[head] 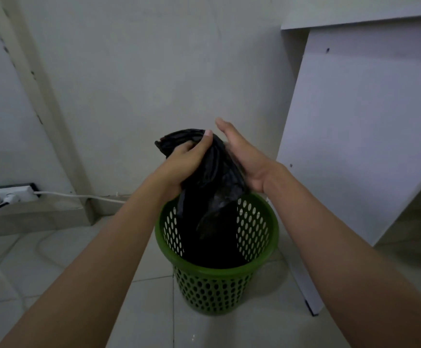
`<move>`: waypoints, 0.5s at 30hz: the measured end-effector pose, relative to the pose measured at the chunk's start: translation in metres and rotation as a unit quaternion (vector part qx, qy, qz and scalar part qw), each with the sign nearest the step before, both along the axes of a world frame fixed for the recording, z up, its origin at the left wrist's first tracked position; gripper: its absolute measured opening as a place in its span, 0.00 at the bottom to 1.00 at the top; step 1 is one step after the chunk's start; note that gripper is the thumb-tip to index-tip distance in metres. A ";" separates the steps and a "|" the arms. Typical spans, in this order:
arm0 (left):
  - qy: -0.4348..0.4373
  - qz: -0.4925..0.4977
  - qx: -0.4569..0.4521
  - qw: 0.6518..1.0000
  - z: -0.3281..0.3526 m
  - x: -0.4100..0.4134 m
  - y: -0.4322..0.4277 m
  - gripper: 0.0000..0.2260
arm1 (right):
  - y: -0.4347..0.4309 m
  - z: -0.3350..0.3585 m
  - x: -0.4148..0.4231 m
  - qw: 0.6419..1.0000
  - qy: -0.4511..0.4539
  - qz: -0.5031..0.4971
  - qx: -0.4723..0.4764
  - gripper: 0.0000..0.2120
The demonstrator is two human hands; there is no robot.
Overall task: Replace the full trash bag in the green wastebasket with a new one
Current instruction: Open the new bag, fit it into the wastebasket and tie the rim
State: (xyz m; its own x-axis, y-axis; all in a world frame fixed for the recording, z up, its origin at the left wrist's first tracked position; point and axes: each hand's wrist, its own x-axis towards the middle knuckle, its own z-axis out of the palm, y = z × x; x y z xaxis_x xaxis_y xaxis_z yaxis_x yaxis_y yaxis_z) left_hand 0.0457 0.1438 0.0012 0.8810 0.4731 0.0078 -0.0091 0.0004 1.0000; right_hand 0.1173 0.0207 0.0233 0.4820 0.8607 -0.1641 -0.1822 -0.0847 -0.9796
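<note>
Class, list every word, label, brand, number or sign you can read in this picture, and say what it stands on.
None: no text can be read anywhere.
The bag, basket, power strip and panel show no print.

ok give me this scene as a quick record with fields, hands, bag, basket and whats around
left hand: grips the bunched top of the black trash bag
right hand: straight fingers, palm seemingly against the bag's side
bag: lower part inside the basket, top above the rim
green wastebasket: upright on the tiled floor
around: white panel on the right; power strip by the wall on the left
</note>
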 end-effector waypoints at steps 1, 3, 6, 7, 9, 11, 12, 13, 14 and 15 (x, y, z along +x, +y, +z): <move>-0.015 0.005 -0.032 0.999 -0.003 0.002 -0.001 0.26 | 0.004 -0.004 0.001 1.000 0.011 -0.018 0.004 0.31; -0.033 0.034 -0.062 0.997 -0.007 0.006 0.001 0.18 | 0.010 -0.011 0.004 0.996 0.005 -0.090 0.018 0.24; -0.029 0.071 -0.076 0.994 -0.009 0.007 0.005 0.08 | 0.014 -0.020 0.014 0.986 -0.045 -0.159 0.025 0.19; -0.022 0.085 -0.071 0.994 -0.010 0.006 0.007 0.08 | 0.013 -0.022 0.017 0.982 -0.055 -0.180 0.021 0.18; -0.006 0.117 -0.057 0.992 -0.015 0.005 0.013 0.09 | 0.012 -0.024 0.024 0.971 -0.070 -0.229 0.016 0.16; 0.011 0.132 -0.036 0.991 -0.021 0.001 0.021 0.10 | 0.009 -0.027 0.032 0.960 -0.077 -0.267 0.018 0.15; 0.017 0.138 -0.031 0.990 -0.024 0.000 0.025 0.11 | 0.006 -0.028 0.036 0.957 -0.084 -0.276 0.017 0.14; 0.016 0.145 -0.032 0.989 -0.027 -0.001 0.029 0.11 | 0.003 -0.029 0.040 0.956 -0.091 -0.277 0.016 0.13; 0.015 0.154 -0.028 0.988 -0.029 -0.002 0.032 0.12 | 0.000 -0.030 0.044 0.956 -0.100 -0.274 0.014 0.10; 0.017 0.165 -0.014 0.986 -0.031 -0.003 0.036 0.12 | -0.004 -0.029 0.047 0.956 -0.113 -0.271 0.006 0.07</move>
State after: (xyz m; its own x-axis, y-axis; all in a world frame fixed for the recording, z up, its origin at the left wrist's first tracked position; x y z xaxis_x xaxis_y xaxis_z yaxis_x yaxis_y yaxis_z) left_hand 0.0427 0.1802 -0.0294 0.6782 0.7340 -0.0353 0.0194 0.0302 0.9994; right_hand 0.1646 0.0166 -0.0062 0.8798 0.4753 0.0056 0.0203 -0.0259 -0.9995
